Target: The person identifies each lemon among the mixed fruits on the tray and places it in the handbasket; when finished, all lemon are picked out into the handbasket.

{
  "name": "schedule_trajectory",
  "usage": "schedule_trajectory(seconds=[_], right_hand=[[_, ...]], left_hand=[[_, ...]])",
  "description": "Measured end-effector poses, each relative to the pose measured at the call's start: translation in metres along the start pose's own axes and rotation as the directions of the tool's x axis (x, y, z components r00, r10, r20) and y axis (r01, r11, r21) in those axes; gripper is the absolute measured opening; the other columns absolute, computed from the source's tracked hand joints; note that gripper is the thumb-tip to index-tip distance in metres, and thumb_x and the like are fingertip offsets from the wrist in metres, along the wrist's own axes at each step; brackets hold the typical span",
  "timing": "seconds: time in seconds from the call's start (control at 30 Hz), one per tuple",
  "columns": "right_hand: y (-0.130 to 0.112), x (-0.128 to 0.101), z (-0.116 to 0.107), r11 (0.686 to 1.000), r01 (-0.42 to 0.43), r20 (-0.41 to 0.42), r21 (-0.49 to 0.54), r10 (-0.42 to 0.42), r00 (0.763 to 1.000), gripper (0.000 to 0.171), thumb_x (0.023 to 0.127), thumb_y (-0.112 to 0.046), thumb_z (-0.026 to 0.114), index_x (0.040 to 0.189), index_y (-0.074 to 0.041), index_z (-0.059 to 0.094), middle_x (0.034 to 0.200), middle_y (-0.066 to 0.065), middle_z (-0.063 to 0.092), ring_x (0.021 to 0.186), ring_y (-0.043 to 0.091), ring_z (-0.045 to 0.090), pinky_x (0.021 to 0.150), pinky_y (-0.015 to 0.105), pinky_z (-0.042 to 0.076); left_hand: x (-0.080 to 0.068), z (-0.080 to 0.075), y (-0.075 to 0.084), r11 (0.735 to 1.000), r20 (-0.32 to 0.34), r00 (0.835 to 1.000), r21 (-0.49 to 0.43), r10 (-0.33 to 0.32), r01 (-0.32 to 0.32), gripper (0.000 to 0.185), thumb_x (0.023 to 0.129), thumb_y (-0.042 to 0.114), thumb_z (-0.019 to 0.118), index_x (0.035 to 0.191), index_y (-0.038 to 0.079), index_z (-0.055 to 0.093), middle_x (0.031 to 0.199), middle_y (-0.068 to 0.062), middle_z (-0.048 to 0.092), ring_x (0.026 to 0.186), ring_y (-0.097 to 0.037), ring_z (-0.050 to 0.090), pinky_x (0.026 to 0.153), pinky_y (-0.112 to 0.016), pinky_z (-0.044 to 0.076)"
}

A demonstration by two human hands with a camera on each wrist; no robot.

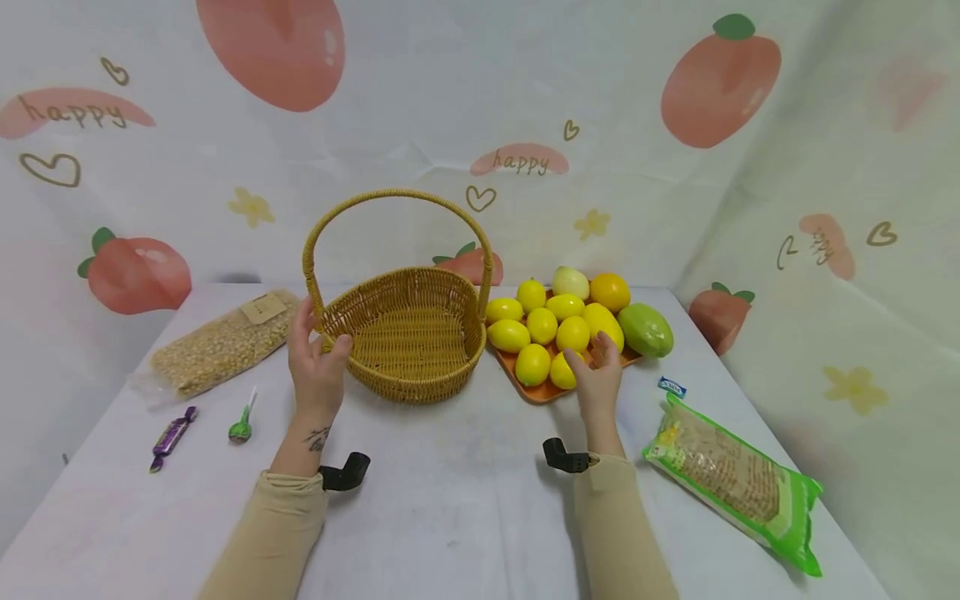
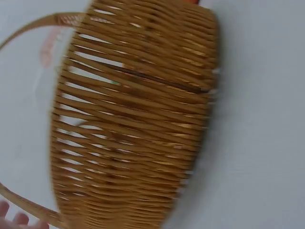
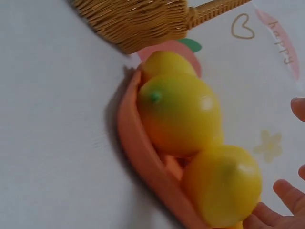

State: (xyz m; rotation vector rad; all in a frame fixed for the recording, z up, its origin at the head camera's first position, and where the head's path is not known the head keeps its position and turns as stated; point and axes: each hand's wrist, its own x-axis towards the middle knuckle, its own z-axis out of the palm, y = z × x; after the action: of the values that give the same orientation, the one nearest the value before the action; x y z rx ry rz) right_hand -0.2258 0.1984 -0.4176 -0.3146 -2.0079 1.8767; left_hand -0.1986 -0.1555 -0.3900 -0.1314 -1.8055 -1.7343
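Observation:
A wicker basket (image 1: 408, 387) with a tall arched handle stands at the back of the table, and its bare woven floor shows. At its left side my left hand (image 1: 317, 375) is raised with loose fingers, near the foot of the handle; contact is unclear. Right of the basket an orange-brown tray (image 1: 542, 397) bears several lemons (image 1: 532, 365) and other fruit. My right hand (image 1: 602, 385) hovers at the tray's front right, fingers apart and holding nothing. In the right wrist view its fingers (image 3: 288, 193) lie beside a lemon (image 3: 224, 186); whether they touch it, I cannot tell.
At the left lie a bag of grains or beans (image 1: 225, 346), a purple-wrapped candy (image 1: 172, 437) and a green lollipop (image 1: 240, 429). A green papaya-like fruit (image 1: 647, 331) rests at the tray's right edge. Nearer are a small blue-wrapped sweet (image 1: 672, 387) and a green-edged bag (image 1: 738, 479).

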Motion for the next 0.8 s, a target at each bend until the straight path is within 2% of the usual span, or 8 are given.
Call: schedule_trajectory(seconds=[0.1, 0.17, 0.27, 0.37, 0.47, 0.67, 0.8], right_hand=[[0.009, -0.004, 0.002, 0.998, -0.024, 0.012, -0.062, 0.024, 1.000, 0.069, 0.082, -0.010, 0.066, 0.140, -0.002, 0.031, 0.143, 0.017, 0.034, 0.132, 0.033, 0.030, 0.110, 0.043, 0.027], [0.012, -0.006, 0.004, 0.995, -0.031, 0.015, -0.094, 0.032, 0.999, 0.069, 0.081, -0.012, 0.067, 0.141, -0.004, 0.032, 0.143, 0.015, 0.034, 0.133, 0.031, 0.030, 0.110, 0.042, 0.027], [0.015, -0.006, 0.006, 0.991, -0.028, 0.025, -0.130, 0.032, 0.999, 0.069, 0.080, -0.010, 0.067, 0.140, -0.003, 0.033, 0.144, 0.015, 0.034, 0.134, 0.029, 0.029, 0.110, 0.041, 0.026], [0.017, -0.006, 0.006, 0.986, -0.034, 0.048, -0.160, 0.042, 0.998, 0.070, 0.079, -0.007, 0.066, 0.140, -0.003, 0.034, 0.143, 0.016, 0.034, 0.133, 0.028, 0.030, 0.110, 0.042, 0.026], [0.020, -0.006, 0.007, 0.976, -0.038, 0.081, -0.215, 0.056, 0.995, 0.072, 0.075, -0.005, 0.065, 0.140, -0.005, 0.034, 0.143, 0.016, 0.033, 0.131, 0.028, 0.030, 0.108, 0.045, 0.027], [0.023, -0.003, 0.010, 0.936, -0.028, 0.127, -0.352, 0.077, 0.989, 0.076, 0.071, -0.003, 0.063, 0.140, -0.007, 0.032, 0.146, 0.017, 0.027, 0.130, 0.030, 0.029, 0.107, 0.048, 0.027], [0.025, -0.003, 0.012, 0.922, -0.010, 0.133, -0.387, 0.067, 0.989, 0.076, 0.072, -0.001, 0.065, 0.140, -0.006, 0.032, 0.145, 0.017, 0.027, 0.131, 0.031, 0.029, 0.108, 0.047, 0.026]], left_hand=[[-0.003, -0.002, -0.010, 0.994, -0.038, 0.994, -0.010, -0.105, 0.105, 0.072, 0.082, 0.017, 0.056, 0.145, 0.005, 0.023, 0.149, -0.011, 0.019, 0.133, -0.033, 0.017, 0.108, -0.056, 0.015], [-0.003, -0.003, -0.015, 0.978, -0.029, 0.978, 0.008, -0.207, 0.208, 0.074, 0.085, 0.020, 0.057, 0.147, 0.008, 0.018, 0.150, -0.011, 0.015, 0.133, -0.034, 0.016, 0.107, -0.055, 0.018], [-0.003, -0.005, -0.021, 0.936, 0.008, 0.937, 0.049, -0.348, 0.348, 0.079, 0.088, 0.025, 0.057, 0.149, 0.015, 0.008, 0.150, -0.014, 0.010, 0.132, -0.034, 0.019, 0.104, -0.049, 0.025], [-0.003, -0.005, -0.026, 0.897, 0.025, 0.897, 0.057, -0.441, 0.439, 0.082, 0.089, 0.026, 0.057, 0.150, 0.019, 0.003, 0.149, -0.017, 0.008, 0.129, -0.034, 0.024, 0.099, -0.041, 0.031], [-0.003, -0.003, -0.030, 0.875, 0.035, 0.874, 0.027, -0.484, 0.483, 0.083, 0.089, 0.020, 0.056, 0.150, 0.021, 0.000, 0.149, -0.017, 0.012, 0.125, -0.032, 0.031, 0.091, -0.031, 0.037], [-0.004, -0.002, -0.034, 0.884, 0.047, 0.884, -0.025, -0.466, 0.467, 0.086, 0.086, 0.003, 0.054, 0.149, 0.023, 0.000, 0.146, -0.019, 0.020, 0.121, -0.036, 0.036, 0.072, -0.009, 0.042], [-0.003, -0.001, -0.037, 0.883, 0.052, 0.884, -0.053, -0.465, 0.467, 0.089, 0.084, -0.003, 0.054, 0.149, 0.023, 0.000, 0.145, -0.019, 0.021, 0.122, -0.037, 0.036, 0.070, -0.007, 0.043]])
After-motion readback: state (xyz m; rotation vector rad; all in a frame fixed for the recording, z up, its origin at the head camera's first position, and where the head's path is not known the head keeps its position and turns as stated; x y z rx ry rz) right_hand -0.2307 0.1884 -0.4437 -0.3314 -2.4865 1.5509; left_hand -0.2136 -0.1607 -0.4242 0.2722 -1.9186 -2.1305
